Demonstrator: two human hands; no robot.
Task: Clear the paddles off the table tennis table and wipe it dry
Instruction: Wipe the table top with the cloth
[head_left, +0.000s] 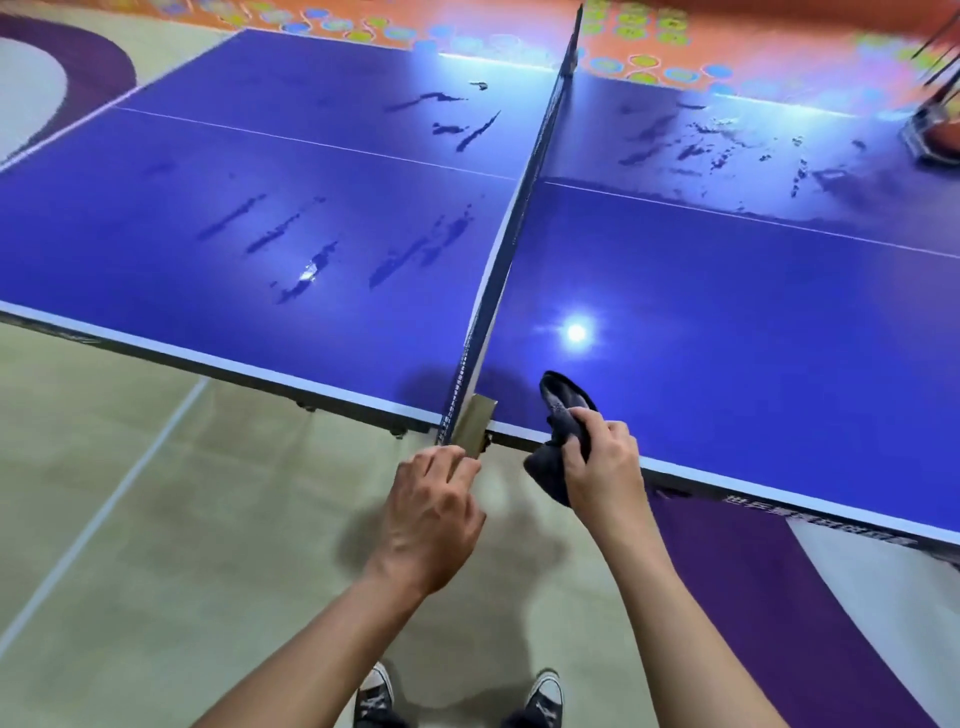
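Note:
A blue table tennis table (727, 322) fills the view, split by a dark net (524, 171). Wet streaks (405, 254) lie on the left half, and more wet patches (696, 145) cover the far right half. My right hand (597, 462) grips a dark grey cloth (563, 410) at the table's near edge, just right of the net. My left hand (434, 514) hangs below the near net post (475, 426), fingers loosely curled, holding nothing. No paddle is visible on the table.
A blurred rack or basket (935, 130) stands at the far right corner. The floor is beige with white lines, purple shapes and an orange patterned area beyond the table. My two sneakers (457, 701) show at the bottom edge.

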